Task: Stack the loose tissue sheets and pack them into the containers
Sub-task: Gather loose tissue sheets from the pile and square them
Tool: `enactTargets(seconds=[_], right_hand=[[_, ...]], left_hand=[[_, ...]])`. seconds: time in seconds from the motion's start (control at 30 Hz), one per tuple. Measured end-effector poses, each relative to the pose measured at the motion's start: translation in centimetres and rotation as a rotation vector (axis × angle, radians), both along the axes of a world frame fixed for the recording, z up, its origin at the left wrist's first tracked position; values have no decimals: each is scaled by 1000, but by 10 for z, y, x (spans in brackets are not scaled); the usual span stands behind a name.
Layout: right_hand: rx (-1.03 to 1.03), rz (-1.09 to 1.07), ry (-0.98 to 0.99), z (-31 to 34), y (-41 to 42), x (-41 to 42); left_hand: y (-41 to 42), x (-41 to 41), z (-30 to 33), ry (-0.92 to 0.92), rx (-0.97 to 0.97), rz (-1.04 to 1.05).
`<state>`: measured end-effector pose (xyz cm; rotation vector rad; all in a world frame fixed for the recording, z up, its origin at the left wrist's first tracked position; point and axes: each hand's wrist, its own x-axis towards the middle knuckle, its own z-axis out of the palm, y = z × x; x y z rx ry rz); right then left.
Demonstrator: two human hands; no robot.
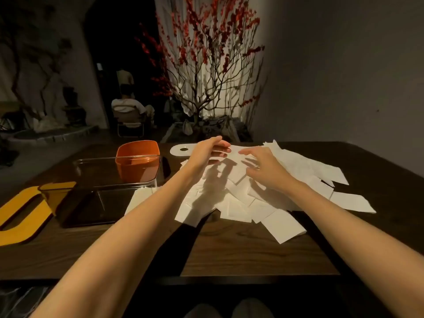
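A loose pile of white tissue sheets [241, 203] sprawls across the middle and right of the dark wooden table [241, 253]. My left hand [207, 152] hovers over the pile's far side, fingers straight and pointing right, holding nothing that I can see. My right hand [261, 166] is spread over the sheets with its fingertips touching them. To the left stand an orange container [137, 161], a clear rectangular container [110, 177] and a small yellow container [56, 191].
A yellow lid with a slot [20, 219] lies at the left edge. A white lid with a hole [181, 149] lies beyond the pile. A red-blossom branch arrangement [206, 76] stands behind the table. A person sits on a chair [129, 111] in the background.
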<state>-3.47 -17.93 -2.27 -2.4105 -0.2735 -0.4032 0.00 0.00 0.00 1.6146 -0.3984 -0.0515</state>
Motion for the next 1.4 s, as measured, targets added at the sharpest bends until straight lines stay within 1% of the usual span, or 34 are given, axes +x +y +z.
enactTargets(seconds=[0.1,0.17,0.23,0.3,0.43,0.5,0.53,0.63,0.7,0.8,0.9,0.97,1.07,1.1,1.13,1.17,1.23,1.3,1.33,1.4], right_hand=[[-205,-54,71,-6,-6,6],[-233,-47,126,-11,-7,10],[-202,-55,127,-15,-6,16],[-228,-92,84,-16,-3,22],[-507,-232,-100,-12,-2,32],[-594,-232,-167,-9,-1,38],[-603,-214,-195,-11,-1,41],[-534,-118,-252,-18,0,47],[-478,-61,-251,-22,-2,48],[-427,4,-244,-19,-5,47],[-318,33,-240,-15,-5,41],[-211,-18,-204,-12,1,36],[-4,-162,-137,-6,13,35],[40,-216,-124,-2,17,37],[41,-268,-119,3,22,39],[-14,-308,-123,8,27,41],[-228,-300,-151,14,36,47],[-411,-211,-163,14,46,51],[-463,-150,-145,13,50,54],[-500,-27,-78,13,57,57]], left_hand=[[-2,8,-9,-4,20,38],[-4,13,-17,-4,30,43],[-6,17,-22,-11,26,45],[-8,21,-25,-24,14,41],[-6,32,-22,17,-85,57],[-4,39,-19,24,-116,81],[-2,42,-19,20,-125,93],[3,48,-22,22,-166,134],[5,50,-28,40,-181,155],[5,53,-34,37,-131,168],[4,54,-38,-17,-98,174],[4,54,-40,-57,-97,178],[6,55,-42,-69,-134,196],[6,55,-42,-71,-145,204],[7,56,-41,-75,-157,216],[8,56,-41,-82,-165,232],[8,57,-42,-94,-165,272],[9,59,-46,-111,-156,307],[10,60,-48,-121,-144,325],[11,63,-51,-137,-133,356]])
